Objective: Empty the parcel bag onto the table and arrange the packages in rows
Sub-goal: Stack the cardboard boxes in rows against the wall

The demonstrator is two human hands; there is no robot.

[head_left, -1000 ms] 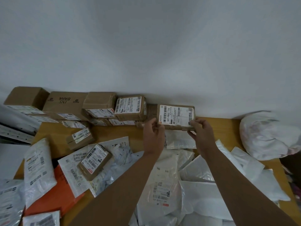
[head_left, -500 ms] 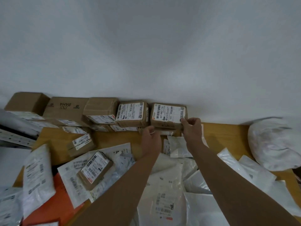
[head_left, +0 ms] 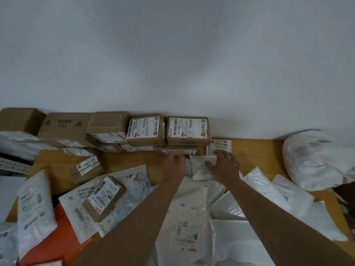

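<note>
Standing against the white wall (head_left: 192, 54) at the back of the wooden table (head_left: 255, 150), a row of brown cardboard boxes runs from the left edge toward the middle. Its rightmost member, the labelled box (head_left: 187, 130), sits on top of a flatter box (head_left: 177, 150), label facing up, touching the neighbouring labelled carton (head_left: 145, 131) on its left. No hand is on it.

Just in front of that stack, the left hand (head_left: 172, 166) hovers with its fingers loosely curled and holds nothing that can be made out. The right hand (head_left: 223, 166) has its fingers spread and relaxed, resting on a small white pouch (head_left: 200, 167) that lies on the tabletop between the two hands. Behind the right hand, a flat white packet with a printed label (head_left: 220, 147) lies beside the stacked boxes.

Nearer the person, a loose heap of white mailer bags (head_left: 184, 223) covers the middle and right of the table, unsorted and overlapping. To the left, a small brown box (head_left: 104, 196) rests tilted on white envelopes, another small box (head_left: 86, 168) lies behind it, and an orange mailer (head_left: 57, 244) shows beneath them. At the far right corner sits the crumpled white parcel bag (head_left: 315, 158).
</note>
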